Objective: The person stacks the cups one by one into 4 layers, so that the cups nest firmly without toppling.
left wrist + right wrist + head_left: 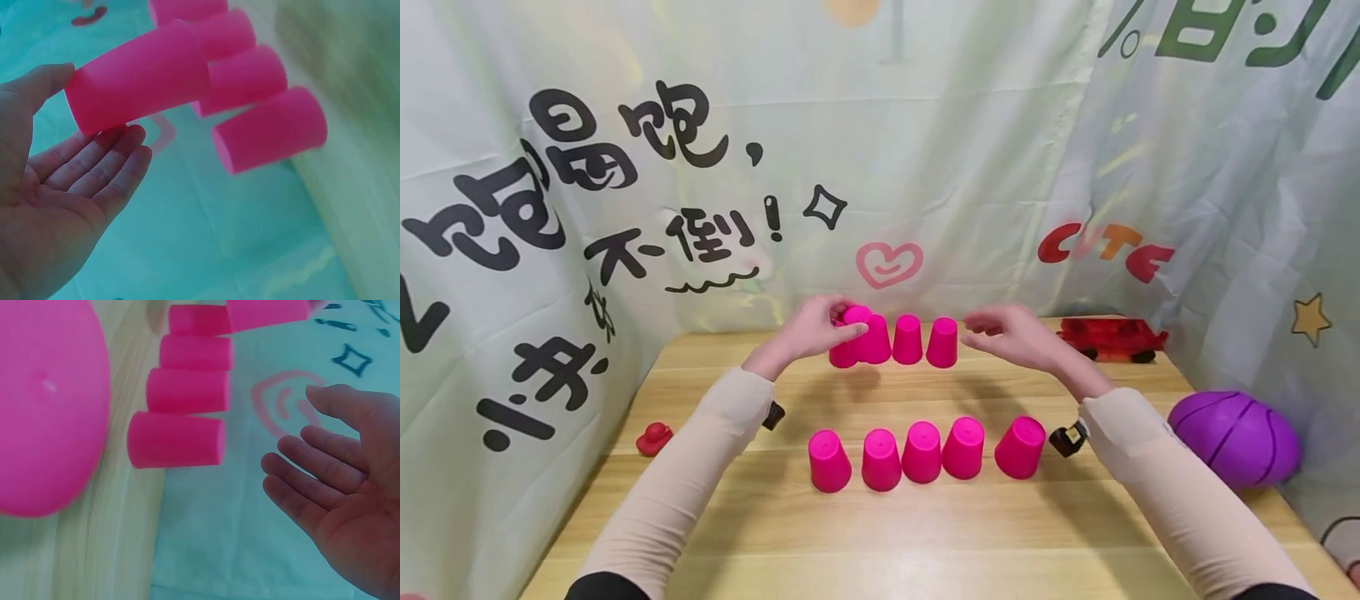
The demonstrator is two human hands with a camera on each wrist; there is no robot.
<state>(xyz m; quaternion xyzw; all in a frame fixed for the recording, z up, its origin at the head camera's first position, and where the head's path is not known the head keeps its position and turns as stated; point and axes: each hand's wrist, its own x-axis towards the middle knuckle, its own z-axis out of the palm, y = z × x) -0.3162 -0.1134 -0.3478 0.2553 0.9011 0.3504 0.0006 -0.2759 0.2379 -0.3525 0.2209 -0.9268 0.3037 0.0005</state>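
Far to my left on the counter [715,533] sits a small red toy [654,438], close to the printed cloth backdrop [550,250].

My left hand [815,328] is up at the left end of the back row, where it holds a raised pink cup [855,317] bottom-up over the row's leftmost cups. The left wrist view shows that cup [137,78] between my thumb and my fingers [106,162]; the fingers lie nearly straight under its rim and the thumb sits on the far side, so it is a light hold, not a tight wrap.

Just right of it the back row [907,340] goes on with more upside-down pink cups standing side by side near the backdrop.

Nearer to me, a front row of five pink cups [922,452] stands upside-down across the middle of the counter, and the rightmost one tilts a little.

My right hand [1007,333] hovers just right of the back row, apart from the last cup, with its fingers [312,469] loose and spread, holding nothing.

Further right, a red toy car [1111,337] rests at the back of the counter, and a purple ball [1236,437] lies at the right edge.
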